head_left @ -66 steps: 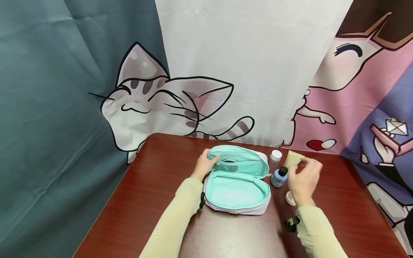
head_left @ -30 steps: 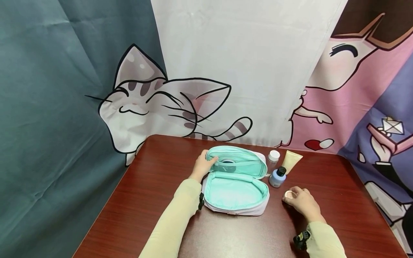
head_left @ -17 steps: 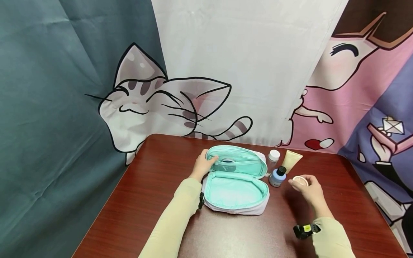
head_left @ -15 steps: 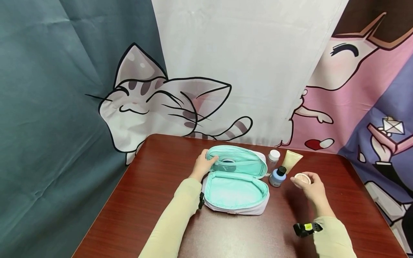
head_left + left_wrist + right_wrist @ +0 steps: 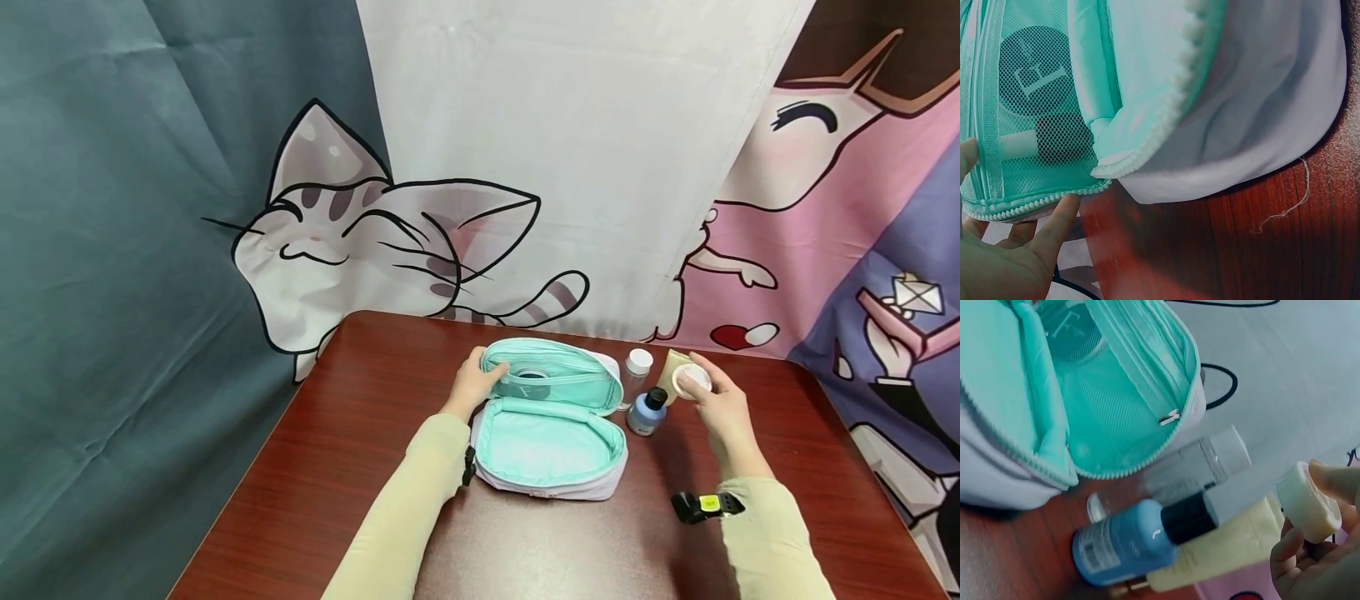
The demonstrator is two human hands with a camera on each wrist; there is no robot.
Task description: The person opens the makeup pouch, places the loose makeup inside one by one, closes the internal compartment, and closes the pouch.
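Observation:
A mint-lined toiletry bag [image 5: 551, 487] lies unzipped on the table with its lid raised. My left hand [image 5: 474, 385] grips the lid's left edge, thumb on the inner side and fingers behind it. Through the lid's mesh pocket, the left wrist view shows a dark round case [image 5: 1036, 70] and a small dark-and-pale item [image 5: 1063, 139]. In my right hand [image 5: 723, 408] a small round white jar [image 5: 692, 382] is pinched between thumb and fingers, raised above the table. It overlaps the pale yellow tube [image 5: 1225, 550] in the head view.
Right of the bag stand a blue bottle [image 5: 645, 414] with a black cap and a clear bottle [image 5: 1179, 469] with a white cap. The reddish-brown table [image 5: 360, 400] ends at a printed cloth backdrop [image 5: 592, 167].
My right hand came down from beside the tube, took the jar off the table, lifted it and carried it forward in front of the tube. My left hand stayed on the lid.

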